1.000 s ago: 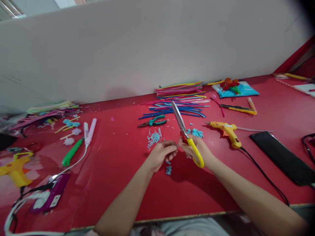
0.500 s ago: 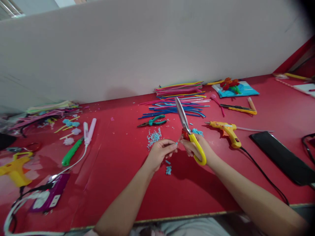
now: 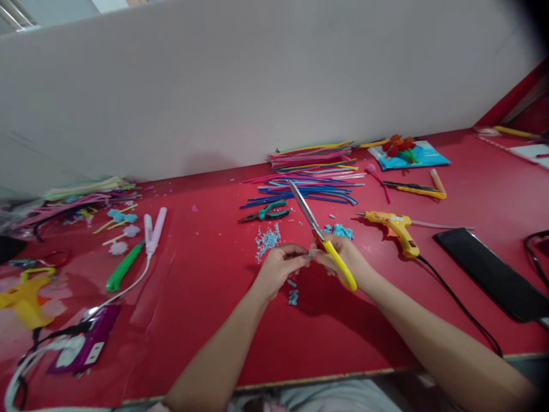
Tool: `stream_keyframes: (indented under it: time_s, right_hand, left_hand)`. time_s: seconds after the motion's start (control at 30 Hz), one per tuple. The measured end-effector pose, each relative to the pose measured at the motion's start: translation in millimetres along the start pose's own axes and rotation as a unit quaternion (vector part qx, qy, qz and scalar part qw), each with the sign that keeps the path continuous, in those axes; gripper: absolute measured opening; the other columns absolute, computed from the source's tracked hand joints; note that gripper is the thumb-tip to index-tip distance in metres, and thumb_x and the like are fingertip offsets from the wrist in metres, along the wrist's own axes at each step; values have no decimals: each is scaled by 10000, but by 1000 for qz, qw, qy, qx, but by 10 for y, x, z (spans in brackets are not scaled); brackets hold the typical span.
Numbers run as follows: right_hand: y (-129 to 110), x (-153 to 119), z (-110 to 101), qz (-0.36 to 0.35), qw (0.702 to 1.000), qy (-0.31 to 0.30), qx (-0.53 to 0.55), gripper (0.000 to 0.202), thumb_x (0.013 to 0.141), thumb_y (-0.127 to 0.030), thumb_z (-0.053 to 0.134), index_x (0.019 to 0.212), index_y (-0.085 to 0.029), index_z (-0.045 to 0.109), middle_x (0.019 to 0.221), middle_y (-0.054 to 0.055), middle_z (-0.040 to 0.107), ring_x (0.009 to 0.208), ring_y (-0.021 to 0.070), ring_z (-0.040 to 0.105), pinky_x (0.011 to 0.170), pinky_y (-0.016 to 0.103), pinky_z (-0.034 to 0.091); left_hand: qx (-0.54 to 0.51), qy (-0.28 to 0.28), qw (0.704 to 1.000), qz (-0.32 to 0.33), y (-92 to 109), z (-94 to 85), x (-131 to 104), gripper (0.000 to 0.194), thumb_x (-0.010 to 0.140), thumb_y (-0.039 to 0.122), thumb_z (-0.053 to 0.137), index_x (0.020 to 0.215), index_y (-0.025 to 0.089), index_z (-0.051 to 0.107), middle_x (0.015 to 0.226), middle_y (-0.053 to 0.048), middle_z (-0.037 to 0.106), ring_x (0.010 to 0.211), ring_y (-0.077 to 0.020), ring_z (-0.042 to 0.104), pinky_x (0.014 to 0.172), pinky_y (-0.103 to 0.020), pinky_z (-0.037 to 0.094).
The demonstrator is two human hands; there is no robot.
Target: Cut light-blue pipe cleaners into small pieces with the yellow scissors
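My left hand (image 3: 283, 266) pinches a tiny light-blue piece (image 3: 309, 255), mostly hidden at the fingertips. My right hand (image 3: 338, 254) is closed around yellow-handled scissors (image 3: 306, 209), whose blades point up and to the left. Its fingertips meet those of my left hand at the small piece. Just beyond the left hand lies a heap of light-blue fluffy clippings (image 3: 267, 239). A few short blue cut pieces (image 3: 293, 297) rest below the hands. Behind my right hand is a pile of blue pieces (image 3: 342, 230).
Teal-handled pliers (image 3: 265, 213) lie in front of pipe cleaners (image 3: 313, 186). A yellow glue gun (image 3: 394, 228) and black pouch (image 3: 493, 274) are at right. At left lie a green-handled cutter (image 3: 125, 267), pink hair straightener (image 3: 154, 230) and purple power strip (image 3: 88, 340).
My right hand has turned, so the scissor blades swing leftward and lower. Its fingertips have come closer to my left hand's, now touching near the small piece.
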State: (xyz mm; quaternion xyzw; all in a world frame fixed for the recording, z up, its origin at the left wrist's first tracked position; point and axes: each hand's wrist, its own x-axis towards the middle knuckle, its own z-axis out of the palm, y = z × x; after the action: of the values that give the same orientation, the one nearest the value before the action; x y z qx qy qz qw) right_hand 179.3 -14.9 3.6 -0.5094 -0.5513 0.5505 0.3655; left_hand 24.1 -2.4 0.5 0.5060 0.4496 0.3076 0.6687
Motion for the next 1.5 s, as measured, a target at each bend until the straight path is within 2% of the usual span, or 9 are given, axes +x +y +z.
stream_keyframes:
  time_s: [0.13, 0.23, 0.37, 0.53, 0.63, 0.77, 0.93, 1.3, 1.5]
  right_hand:
    - [-7, 10, -17, -11, 999, 2, -34, 172, 687, -339, 513, 672, -185, 436, 455, -83, 373, 360, 57, 364, 374, 185, 299]
    - [9, 11, -54, -41, 987, 49, -149, 232, 693, -409, 502, 670, -186, 441, 503, -59, 408, 424, 69, 380, 419, 193, 286]
    - [25, -15, -68, -45, 932, 74, -352, 313, 678, -502, 496, 733, -194, 467, 555, -31, 475, 456, 85, 382, 438, 203, 239]
    - [30, -41, 12, -45, 876, 59, -477, 419, 727, -590, 373, 811, -188, 458, 616, 18, 551, 519, 131, 489, 462, 215, 228]
    - [52, -44, 41, -39, 860, 45, -507, 419, 755, -575, 341, 839, -181, 456, 660, 39, 583, 562, 147, 529, 479, 221, 240]
    - [74, -46, 48, -37, 843, 27, -535, 423, 773, -563, 325, 858, -172, 461, 699, 67, 604, 610, 165, 558, 505, 233, 259]
    - [87, -40, 51, -42, 826, 24, -562, 437, 784, -566, 290, 840, -166, 454, 673, 72, 604, 624, 182, 567, 501, 243, 252]
    - [105, -61, 77, -57, 803, 34, -592, 441, 785, -567, 283, 831, -163, 454, 667, 67, 608, 564, 159, 547, 467, 259, 190]
    - [139, -61, 93, -61, 802, 46, -592, 442, 786, -568, 272, 817, -166, 452, 655, 63, 606, 559, 157, 545, 459, 258, 180]
  left_hand:
    - [-17, 2, 1000, 5, -6, 2, 1, 136, 609, 244, 611, 677, 127, 596, 566, 10, 547, 441, -52, 395, 421, -183, 275]
    - [-57, 51, 997, 22, -9, -33, 18, 154, 614, 260, 620, 698, 136, 583, 542, 21, 533, 425, -45, 389, 404, -176, 255]
    - [-113, 154, 980, 53, -4, -118, 54, 174, 606, 251, 637, 711, 143, 548, 529, 42, 495, 402, -35, 370, 377, -167, 225]
    - [-161, 189, 962, 112, 6, -194, 65, 97, 651, 209, 591, 691, 140, 536, 519, 45, 470, 414, -29, 361, 381, -158, 209]
    - [-174, 218, 951, 133, 13, -214, 58, 80, 652, 194, 580, 704, 146, 541, 564, 36, 499, 420, -24, 361, 379, -154, 206]
    - [-161, 240, 945, 155, 28, -227, 48, 65, 651, 202, 572, 682, 155, 539, 508, 54, 443, 412, -27, 353, 378, -153, 212]
    - [-143, 265, 940, 162, 60, -214, 34, 63, 638, 202, 576, 639, 155, 534, 513, 54, 445, 416, -29, 353, 377, -162, 215]
    - [-108, 304, 934, 152, 98, -192, 8, 83, 605, 191, 564, 611, 157, 488, 489, 65, 410, 404, -28, 331, 379, -163, 228]
    - [-101, 309, 934, 146, 82, -213, 4, 69, 617, 186, 556, 631, 156, 496, 497, 64, 408, 412, -29, 329, 381, -163, 231]
